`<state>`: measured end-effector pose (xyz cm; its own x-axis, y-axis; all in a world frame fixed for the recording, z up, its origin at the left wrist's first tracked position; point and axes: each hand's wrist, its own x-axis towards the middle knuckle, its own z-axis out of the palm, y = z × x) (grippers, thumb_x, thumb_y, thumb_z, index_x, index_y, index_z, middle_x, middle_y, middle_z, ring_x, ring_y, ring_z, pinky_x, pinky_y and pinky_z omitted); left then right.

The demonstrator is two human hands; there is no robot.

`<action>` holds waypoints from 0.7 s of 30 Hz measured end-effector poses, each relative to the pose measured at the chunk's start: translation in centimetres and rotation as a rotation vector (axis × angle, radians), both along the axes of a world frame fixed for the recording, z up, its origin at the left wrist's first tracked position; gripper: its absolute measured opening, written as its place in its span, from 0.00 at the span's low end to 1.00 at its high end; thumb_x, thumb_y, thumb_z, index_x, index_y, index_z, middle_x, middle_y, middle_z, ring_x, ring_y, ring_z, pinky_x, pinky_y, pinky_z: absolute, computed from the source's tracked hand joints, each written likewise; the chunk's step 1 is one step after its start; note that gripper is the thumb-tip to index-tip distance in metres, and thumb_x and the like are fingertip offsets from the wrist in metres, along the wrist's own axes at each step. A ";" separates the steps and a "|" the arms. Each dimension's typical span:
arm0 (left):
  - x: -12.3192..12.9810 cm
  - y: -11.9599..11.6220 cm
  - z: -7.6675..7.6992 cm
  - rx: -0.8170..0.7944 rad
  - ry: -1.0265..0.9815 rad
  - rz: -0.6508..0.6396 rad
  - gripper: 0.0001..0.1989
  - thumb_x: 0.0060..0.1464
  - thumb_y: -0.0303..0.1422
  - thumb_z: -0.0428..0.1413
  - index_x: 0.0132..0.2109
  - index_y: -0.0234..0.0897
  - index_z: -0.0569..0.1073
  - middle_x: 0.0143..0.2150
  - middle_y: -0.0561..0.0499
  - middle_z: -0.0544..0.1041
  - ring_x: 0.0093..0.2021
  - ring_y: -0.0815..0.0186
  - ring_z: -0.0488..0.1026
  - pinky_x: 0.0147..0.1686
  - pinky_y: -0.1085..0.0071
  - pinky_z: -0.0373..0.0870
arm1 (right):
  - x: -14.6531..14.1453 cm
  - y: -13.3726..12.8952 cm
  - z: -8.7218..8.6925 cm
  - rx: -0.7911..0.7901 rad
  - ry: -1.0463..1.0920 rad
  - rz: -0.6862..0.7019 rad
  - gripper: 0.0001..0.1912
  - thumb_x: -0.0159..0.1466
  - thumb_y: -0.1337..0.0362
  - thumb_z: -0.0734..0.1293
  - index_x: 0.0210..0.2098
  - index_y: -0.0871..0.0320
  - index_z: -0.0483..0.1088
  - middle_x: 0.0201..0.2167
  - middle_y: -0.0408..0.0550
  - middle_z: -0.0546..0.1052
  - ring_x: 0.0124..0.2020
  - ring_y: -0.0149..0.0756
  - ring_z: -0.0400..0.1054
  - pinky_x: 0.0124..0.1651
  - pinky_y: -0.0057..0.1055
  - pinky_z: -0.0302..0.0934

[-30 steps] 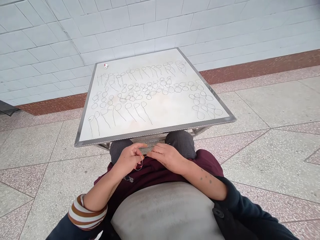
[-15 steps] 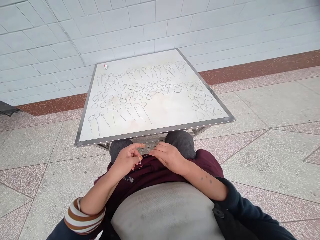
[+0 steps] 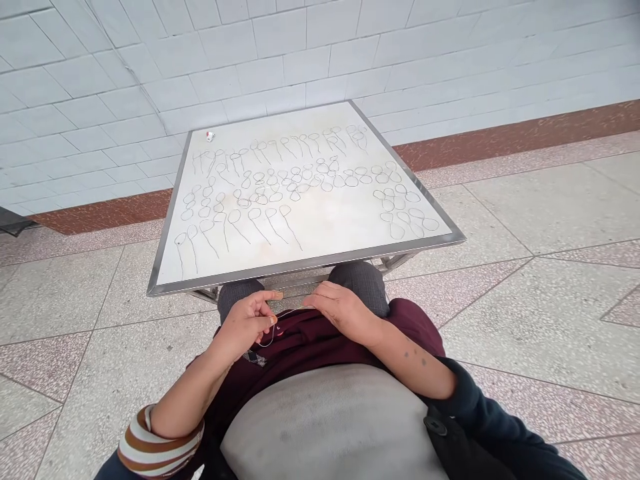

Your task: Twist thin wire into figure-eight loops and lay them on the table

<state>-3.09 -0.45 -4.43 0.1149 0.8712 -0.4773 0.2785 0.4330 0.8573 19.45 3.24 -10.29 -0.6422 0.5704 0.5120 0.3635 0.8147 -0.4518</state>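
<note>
Over my lap, my left hand (image 3: 244, 328) pinches a thin wire (image 3: 291, 311) between thumb and fingers, with the index finger stretched out forward. A thin curve of the wire hangs below that pinch. My right hand (image 3: 343, 312) has its fingers closed on the other end, palm down. Between the two hands the wire runs nearly straight. Both hands are just short of the near edge of the white table (image 3: 325, 230). What the right fingertips do exactly is hidden behind the hand.
Rows of thin wire loops lie on the table. Several in front have a single loop and long tail (image 3: 255, 215); others at the right form double loops (image 3: 397, 227). A small white-and-red object (image 3: 210, 136) sits at the back left. A tiled wall (image 3: 280, 67) stands behind.
My hands have moved slightly apart, the left one to the left and the right one a little right. More wire now shows stretched between them.
</note>
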 end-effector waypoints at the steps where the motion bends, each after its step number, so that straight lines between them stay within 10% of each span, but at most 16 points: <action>1: 0.0 0.0 0.0 0.001 0.007 0.001 0.25 0.43 0.30 0.58 0.52 0.34 0.71 0.27 0.56 0.67 0.22 0.72 0.63 0.16 0.77 0.59 | 0.1 0.0 0.0 -0.004 0.008 -0.011 0.12 0.69 0.70 0.55 0.41 0.57 0.70 0.30 0.48 0.72 0.32 0.35 0.63 0.36 0.30 0.61; 12: -0.1 0.3 -0.3 0.043 0.025 -0.019 0.24 0.44 0.30 0.57 0.52 0.35 0.71 0.27 0.56 0.66 0.22 0.72 0.63 0.16 0.77 0.60 | 1.4 0.3 -0.8 -0.059 0.027 -0.083 0.12 0.69 0.71 0.55 0.41 0.58 0.69 0.32 0.50 0.73 0.35 0.37 0.63 0.39 0.33 0.63; 18: -1.0 0.4 0.3 0.033 0.073 0.024 0.26 0.42 0.26 0.54 0.53 0.33 0.70 0.27 0.55 0.68 0.23 0.72 0.64 0.16 0.78 0.59 | 4.2 1.5 -1.0 -0.042 0.095 -0.413 0.11 0.69 0.70 0.57 0.39 0.57 0.71 0.33 0.50 0.73 0.36 0.39 0.66 0.40 0.36 0.63; 21: -0.9 0.7 0.5 0.035 0.070 0.000 0.29 0.41 0.25 0.53 0.54 0.32 0.70 0.27 0.55 0.68 0.23 0.72 0.64 0.17 0.77 0.60 | 3.3 1.2 0.6 -0.045 0.126 -0.285 0.09 0.68 0.68 0.59 0.42 0.56 0.71 0.35 0.49 0.75 0.38 0.37 0.67 0.42 0.35 0.64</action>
